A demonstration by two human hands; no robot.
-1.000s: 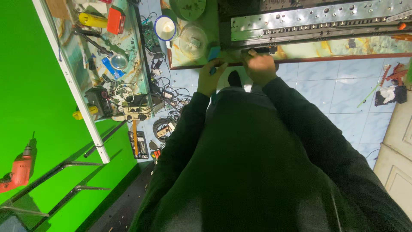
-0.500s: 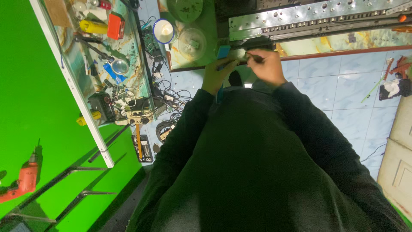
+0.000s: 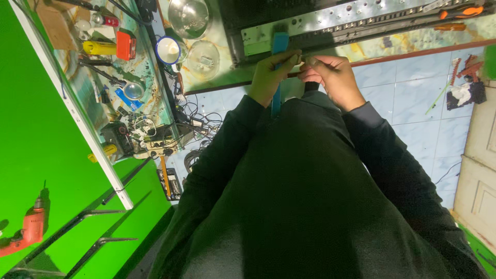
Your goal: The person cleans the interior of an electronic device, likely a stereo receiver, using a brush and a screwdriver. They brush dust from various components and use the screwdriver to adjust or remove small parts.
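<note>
My left hand [image 3: 272,76] is closed around a blue-handled brush [image 3: 279,44], whose bristle end lies on the long perforated metal panel [image 3: 361,20]. My right hand [image 3: 335,77] is right beside it, fingers pinched on a small pale part [image 3: 305,62] between the two hands. Both hands hover at the red-brown front edge of the marble-patterned table [image 3: 413,44]. My dark sleeves and torso fill the lower middle and hide the floor below.
A metal bowl [image 3: 188,15], a glass dish [image 3: 204,54] and a blue-rimmed white cup [image 3: 169,50] stand left of the panel. A side bench [image 3: 155,98] holds several tools and tangled cables. An orange drill [image 3: 31,227] hangs on the green wall. A door [image 3: 480,155] is at right.
The view has shifted so the table sits higher and further left. My hands have come closer together, and the blue brush now stands upright in my left hand with its bristles on the panel.
</note>
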